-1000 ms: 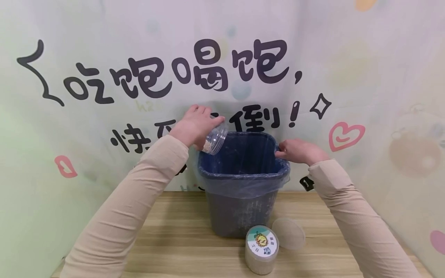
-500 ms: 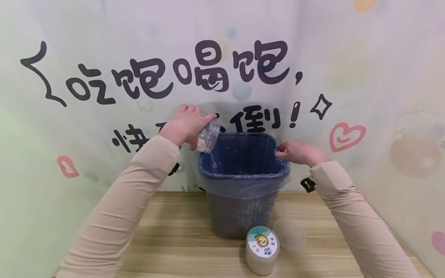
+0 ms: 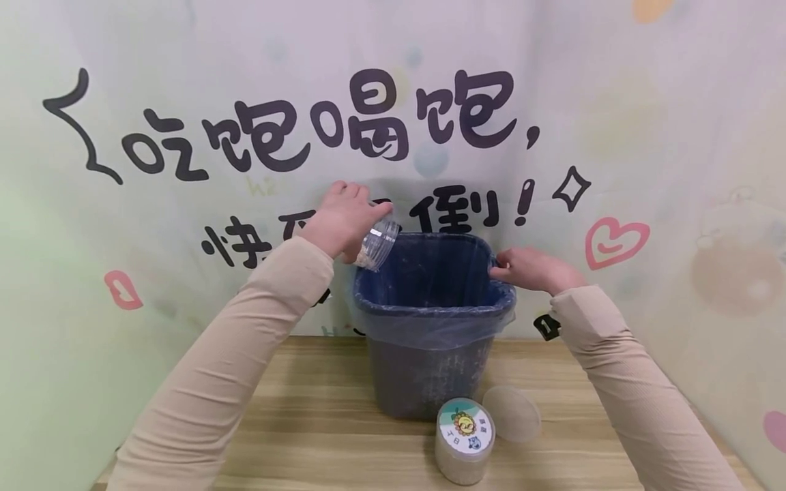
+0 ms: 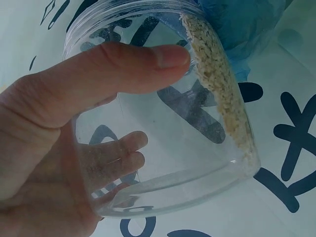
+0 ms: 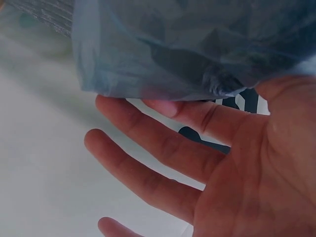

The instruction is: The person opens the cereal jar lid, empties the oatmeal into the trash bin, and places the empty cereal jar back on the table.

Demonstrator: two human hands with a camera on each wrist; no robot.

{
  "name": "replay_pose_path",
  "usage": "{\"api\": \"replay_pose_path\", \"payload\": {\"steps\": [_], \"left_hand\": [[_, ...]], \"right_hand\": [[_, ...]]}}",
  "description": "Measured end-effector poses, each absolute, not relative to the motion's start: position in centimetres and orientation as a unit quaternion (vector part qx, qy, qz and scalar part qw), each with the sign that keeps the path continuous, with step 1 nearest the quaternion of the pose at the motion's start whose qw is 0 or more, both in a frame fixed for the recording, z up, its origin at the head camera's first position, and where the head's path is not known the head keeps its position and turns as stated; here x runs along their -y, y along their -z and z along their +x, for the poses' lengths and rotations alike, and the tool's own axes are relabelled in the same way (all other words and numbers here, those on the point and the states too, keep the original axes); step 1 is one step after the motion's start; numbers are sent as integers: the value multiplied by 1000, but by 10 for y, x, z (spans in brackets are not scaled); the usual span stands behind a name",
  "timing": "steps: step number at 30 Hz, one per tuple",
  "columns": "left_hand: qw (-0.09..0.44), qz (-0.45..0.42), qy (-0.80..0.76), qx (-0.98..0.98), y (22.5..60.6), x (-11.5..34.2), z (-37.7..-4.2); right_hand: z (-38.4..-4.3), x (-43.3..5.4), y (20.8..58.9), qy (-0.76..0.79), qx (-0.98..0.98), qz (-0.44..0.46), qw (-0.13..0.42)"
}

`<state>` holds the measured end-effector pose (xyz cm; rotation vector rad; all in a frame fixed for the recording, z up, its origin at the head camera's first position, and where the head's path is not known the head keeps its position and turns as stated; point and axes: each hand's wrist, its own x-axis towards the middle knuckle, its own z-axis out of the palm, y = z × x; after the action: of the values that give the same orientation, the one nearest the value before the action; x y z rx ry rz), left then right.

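Observation:
My left hand (image 3: 338, 221) grips a clear jar (image 3: 381, 240), tipped on its side with its mouth over the left rim of a dark blue bin (image 3: 424, 392). In the left wrist view, pale dry flakes (image 4: 217, 74) lie along the low side of the jar, and the thumb (image 4: 128, 64) presses across the near wall. A thin bluish plastic liner (image 3: 436, 334) is folded over the bin's rim. My right hand (image 3: 531, 268) pinches the lined rim on the right side; in the right wrist view its other fingers (image 5: 163, 148) spread beneath the liner.
A lidded tub (image 3: 464, 453) with a sunflower label stands in front of the bin. Beside it a translucent round lid (image 3: 512, 414) lies on the wooden table (image 3: 295, 409). A printed wall sheet (image 3: 614, 136) hangs close behind the bin.
The left hand swung the tilted jar a little left, then back right over the bin's rim. The right hand keeps its hold on the bin's rim, and the bin stays put.

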<state>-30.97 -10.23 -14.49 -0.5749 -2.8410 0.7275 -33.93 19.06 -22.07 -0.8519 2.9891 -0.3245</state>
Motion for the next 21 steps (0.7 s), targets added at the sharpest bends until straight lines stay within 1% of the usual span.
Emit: {"api": "replay_pose_path", "payload": {"steps": [21], "left_hand": [[90,-193,-261,942,146,99,-307]], "right_hand": [[-339,-190,219,101,-957,-270,15]]}}
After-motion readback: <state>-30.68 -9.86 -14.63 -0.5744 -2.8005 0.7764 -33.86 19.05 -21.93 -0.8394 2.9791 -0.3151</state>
